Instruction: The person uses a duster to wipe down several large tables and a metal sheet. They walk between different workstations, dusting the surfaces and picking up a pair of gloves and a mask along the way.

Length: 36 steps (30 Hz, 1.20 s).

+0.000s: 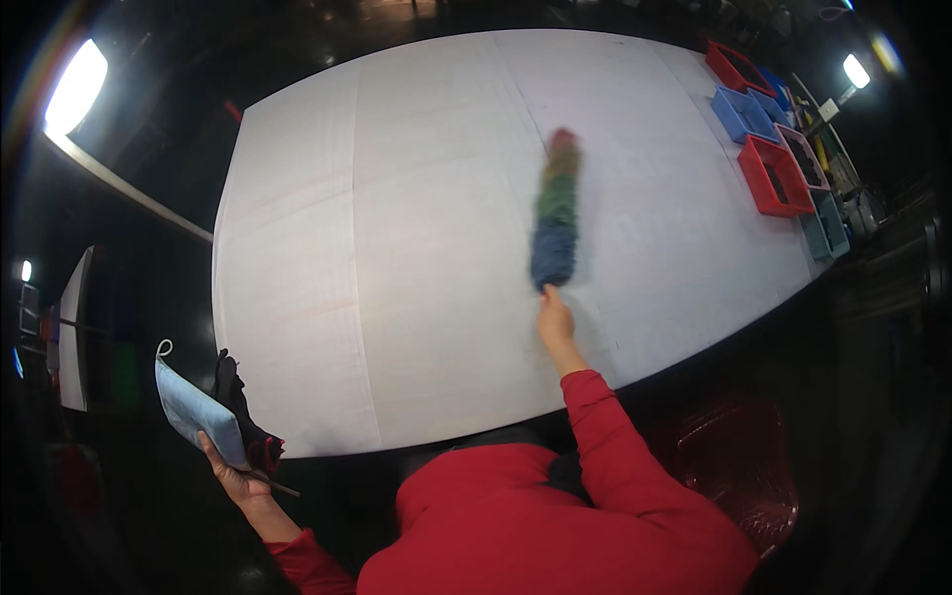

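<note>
My right hand (555, 319) is closed round the lower end of a fluffy duster (556, 213) striped blue, green, brown and red. The duster points away from me over the white table (436, 198), its far end smeared by motion. Off the table's near left corner, my left hand (233, 481) grips a light blue, flat, cloth-like piece (198, 409) with a small white loop at its top. Against that piece lies a dark bundle (238, 405) with red edging, which looks like black gloves. A thin stick (281, 488) pokes out beside the left hand.
Along the right edge of the table stand several small bins, among them a red bin (772, 178), a blue bin (742, 114) and a grey-blue bin (825, 226). A dark red chair (739, 466) is close on my right. A lamp (79, 84) shines at the far left.
</note>
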Motion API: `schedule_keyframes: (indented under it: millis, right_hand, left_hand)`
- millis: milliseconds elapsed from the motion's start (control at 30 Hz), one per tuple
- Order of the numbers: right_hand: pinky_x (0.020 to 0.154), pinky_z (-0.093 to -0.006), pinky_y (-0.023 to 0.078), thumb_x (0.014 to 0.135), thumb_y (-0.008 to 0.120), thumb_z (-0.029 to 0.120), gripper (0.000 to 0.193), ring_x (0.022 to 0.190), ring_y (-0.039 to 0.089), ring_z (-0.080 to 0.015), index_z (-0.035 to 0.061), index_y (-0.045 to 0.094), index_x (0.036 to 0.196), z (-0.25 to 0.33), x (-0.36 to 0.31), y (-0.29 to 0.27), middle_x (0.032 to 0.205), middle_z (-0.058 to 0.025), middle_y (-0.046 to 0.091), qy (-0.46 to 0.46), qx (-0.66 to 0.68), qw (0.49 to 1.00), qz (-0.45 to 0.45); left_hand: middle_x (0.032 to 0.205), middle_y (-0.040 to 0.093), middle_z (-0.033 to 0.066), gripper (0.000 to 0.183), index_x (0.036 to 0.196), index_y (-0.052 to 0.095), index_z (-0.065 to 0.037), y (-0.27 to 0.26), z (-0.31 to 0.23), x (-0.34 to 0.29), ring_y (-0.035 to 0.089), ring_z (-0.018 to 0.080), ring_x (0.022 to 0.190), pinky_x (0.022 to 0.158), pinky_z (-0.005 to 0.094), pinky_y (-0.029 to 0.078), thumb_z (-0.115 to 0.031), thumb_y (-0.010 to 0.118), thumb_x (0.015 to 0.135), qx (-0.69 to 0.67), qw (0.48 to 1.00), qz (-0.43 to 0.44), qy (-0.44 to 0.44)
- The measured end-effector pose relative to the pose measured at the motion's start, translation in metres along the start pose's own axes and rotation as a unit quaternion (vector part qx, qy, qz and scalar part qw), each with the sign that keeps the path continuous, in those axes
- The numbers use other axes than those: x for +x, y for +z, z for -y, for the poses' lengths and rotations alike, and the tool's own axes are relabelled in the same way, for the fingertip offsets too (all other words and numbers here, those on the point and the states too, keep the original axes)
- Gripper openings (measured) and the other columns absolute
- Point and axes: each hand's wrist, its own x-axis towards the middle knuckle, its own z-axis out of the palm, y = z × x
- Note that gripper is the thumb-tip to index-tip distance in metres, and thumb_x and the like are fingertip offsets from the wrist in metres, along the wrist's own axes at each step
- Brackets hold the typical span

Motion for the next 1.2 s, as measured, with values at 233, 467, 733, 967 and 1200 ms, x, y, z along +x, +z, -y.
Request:
schedule_keyframes:
  millis: [233,467,733,967,1200]
  right_hand:
    - [0.052,-0.0378,0.046,0.078,0.037,0.016,0.031,0.063,0.059,-0.0252,0.0294,0.051,0.102,0.230,-0.112,0.137,0.066,-0.0094,0.057,-0.687,-0.157,0.580,0.409]
    - [0.054,-0.0379,0.047,0.079,0.041,0.018,0.021,0.067,0.059,-0.0255,0.0219,0.054,0.095,0.291,0.039,0.184,0.069,-0.0096,0.059,-0.507,-0.149,0.820,0.222]
    - [0.079,-0.0369,0.040,0.081,0.042,0.016,0.032,0.094,0.052,-0.0312,0.0142,0.048,0.112,-0.094,0.170,-0.089,0.104,-0.0160,0.054,0.241,-0.006,0.960,-0.140]
    - [0.078,-0.0382,0.041,0.079,0.043,0.016,0.033,0.093,0.052,-0.0322,0.0125,0.046,0.112,-0.220,0.000,-0.244,0.101,-0.0172,0.055,0.531,-0.036,0.807,-0.256]
    - [0.077,-0.0395,0.042,0.077,0.044,0.016,0.035,0.091,0.053,-0.0332,0.0107,0.045,0.112,-0.142,0.145,-0.120,0.097,-0.0184,0.056,0.427,-0.029,0.878,-0.216]
  left_hand:
    - [0.102,0.053,0.0077,0.054,0.111,0.045,-0.005,0.009,0.007,-0.002,0.053,0.0214,0.090,0.079,0.0349,0.044,-0.042,0.058,0.072,-0.042,0.996,-0.070,0.045]
    - [0.102,0.053,0.0083,0.054,0.111,0.045,-0.005,-0.034,0.010,0.003,0.053,0.0215,0.090,0.078,0.0352,0.044,-0.041,0.059,0.072,-0.029,0.991,-0.133,-0.014]
    - [0.102,0.053,0.0088,0.057,0.112,0.042,-0.003,-0.011,0.004,0.010,0.053,0.0217,0.090,0.076,0.0363,0.045,-0.040,0.060,0.072,-0.030,0.991,-0.129,-0.005]
    - [0.106,0.051,0.0109,0.060,0.116,0.036,-0.002,-0.007,0.011,0.032,0.052,0.0236,0.093,0.079,0.0366,0.044,-0.038,0.058,0.074,-0.035,0.991,-0.087,-0.095]
    - [0.111,0.046,0.0127,0.067,0.119,0.032,0.002,-0.026,0.016,0.047,0.047,0.0239,0.101,0.085,0.0357,0.038,-0.035,0.061,0.072,0.060,0.995,-0.067,-0.047]
